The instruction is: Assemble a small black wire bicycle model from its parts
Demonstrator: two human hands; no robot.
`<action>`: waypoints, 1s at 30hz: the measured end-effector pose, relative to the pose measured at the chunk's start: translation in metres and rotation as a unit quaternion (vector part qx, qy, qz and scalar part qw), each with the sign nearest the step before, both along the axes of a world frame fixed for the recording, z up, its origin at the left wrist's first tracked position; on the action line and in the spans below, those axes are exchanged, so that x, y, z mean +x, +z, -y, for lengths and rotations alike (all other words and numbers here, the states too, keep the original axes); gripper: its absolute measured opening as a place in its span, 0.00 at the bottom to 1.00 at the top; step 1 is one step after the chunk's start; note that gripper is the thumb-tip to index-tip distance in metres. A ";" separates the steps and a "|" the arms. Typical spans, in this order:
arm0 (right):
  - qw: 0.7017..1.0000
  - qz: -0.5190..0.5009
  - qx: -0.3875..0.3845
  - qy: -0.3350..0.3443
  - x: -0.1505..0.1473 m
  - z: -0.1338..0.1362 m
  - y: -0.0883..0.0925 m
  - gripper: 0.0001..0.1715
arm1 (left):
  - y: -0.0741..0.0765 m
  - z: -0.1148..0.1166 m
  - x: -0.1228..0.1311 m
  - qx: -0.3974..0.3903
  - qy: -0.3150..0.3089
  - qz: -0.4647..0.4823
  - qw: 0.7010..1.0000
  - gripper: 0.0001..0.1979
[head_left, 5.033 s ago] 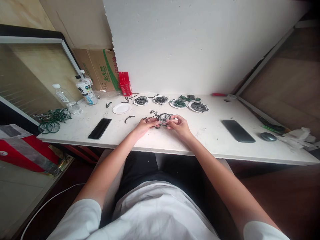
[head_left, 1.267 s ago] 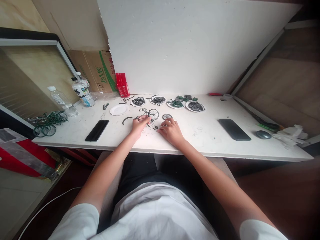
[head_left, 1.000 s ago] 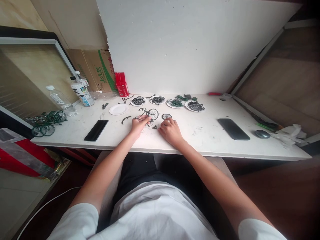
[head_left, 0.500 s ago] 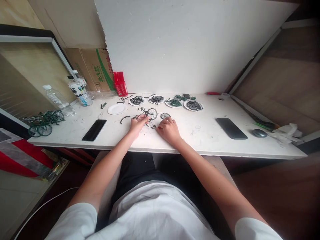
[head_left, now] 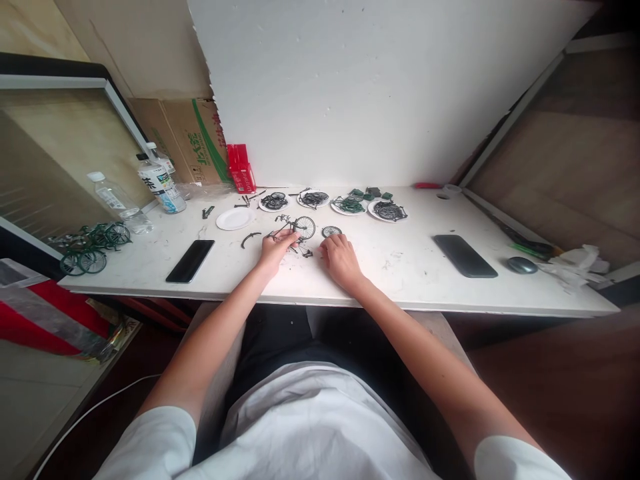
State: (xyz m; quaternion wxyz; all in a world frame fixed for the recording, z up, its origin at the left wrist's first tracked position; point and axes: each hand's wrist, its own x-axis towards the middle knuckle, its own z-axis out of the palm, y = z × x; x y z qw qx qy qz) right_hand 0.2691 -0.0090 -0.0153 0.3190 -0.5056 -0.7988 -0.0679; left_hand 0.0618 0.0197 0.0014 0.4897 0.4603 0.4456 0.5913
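Note:
My left hand (head_left: 276, 253) is closed around a miniature bicycle (head_left: 304, 228), pinching its dark frame between thumb and fingers with one spoked wheel facing up. Small dark bicycle parts (head_left: 307, 253) show just below and right of those fingertips. My right hand (head_left: 341, 259) rests on the table with its fingers curled in; whatever they may hold is hidden. Just beyond its knuckles lies a loose spoked wheel (head_left: 331, 231). A curved black mudguard-like piece (head_left: 249, 239) lies left of my left hand.
Paper plates of bicycle parts line the back: dark wheels (head_left: 275, 201), black pieces (head_left: 313, 199), green frames (head_left: 349, 205) and more wheels (head_left: 390, 211). Left are a bare plate (head_left: 234, 219), a phone (head_left: 191, 261), finished green bicycles (head_left: 93, 245) and bottles (head_left: 163, 188). Right are a dark slab (head_left: 464, 256) and mouse (head_left: 521, 265).
My right hand has shifted slightly right, away from the small parts beside the bicycle. My left hand keeps its hold on the bicycle in nearly the same place.

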 end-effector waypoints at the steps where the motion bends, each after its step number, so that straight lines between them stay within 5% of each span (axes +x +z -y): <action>1: 1.000 -0.018 -0.001 0.005 0.001 -0.001 0.000 0.12 | 0.000 0.000 0.000 -0.002 -0.004 0.002 1.000 0.21; 12: 0.963 -0.226 -0.055 0.138 0.005 0.000 0.005 0.12 | 0.002 0.003 0.000 0.011 -0.076 -0.017 0.997 0.18; 30: 0.965 -0.214 -0.097 0.117 0.004 0.003 0.006 0.15 | 0.006 0.008 0.001 0.000 -0.101 -0.029 0.994 0.18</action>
